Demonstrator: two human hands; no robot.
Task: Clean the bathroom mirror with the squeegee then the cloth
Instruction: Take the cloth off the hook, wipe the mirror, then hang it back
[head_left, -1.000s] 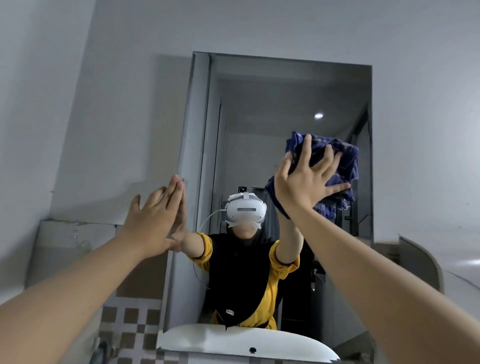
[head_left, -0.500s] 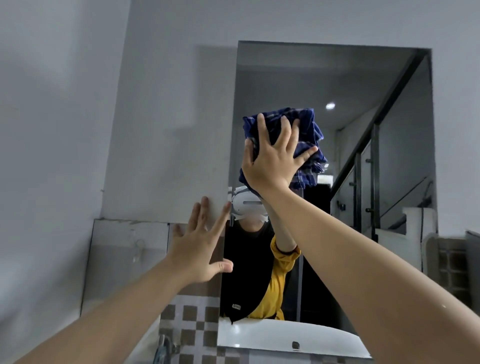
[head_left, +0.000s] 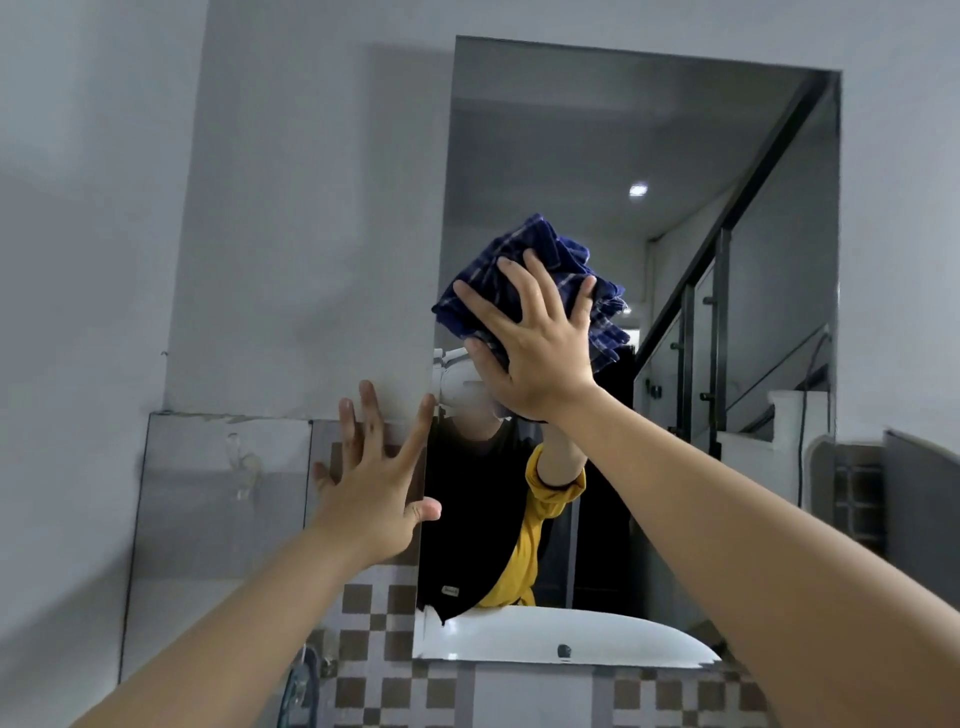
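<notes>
A tall frameless mirror (head_left: 571, 135) hangs on the grey wall. My right hand (head_left: 535, 343) presses a bunched dark blue checked cloth (head_left: 524, 249) flat against the glass near the mirror's left edge, at mid height. My left hand (head_left: 376, 478) is spread with fingers apart, palm toward the wall just left of the mirror's lower left edge, and holds nothing. No squeegee is in view. The mirror reflects a person in a black and yellow top and a white headset.
A grey panel (head_left: 218, 493) is fixed to the wall at lower left. Brown and white checked tiles (head_left: 374, 644) run below the mirror. The mirror reflects a white basin rim (head_left: 571, 631) and a stair railing (head_left: 727, 291).
My right hand has swept the cloth from the mirror's right side leftward and slightly down. My left hand has shifted from the mirror's edge to lower down, beside it. The view has turned.
</notes>
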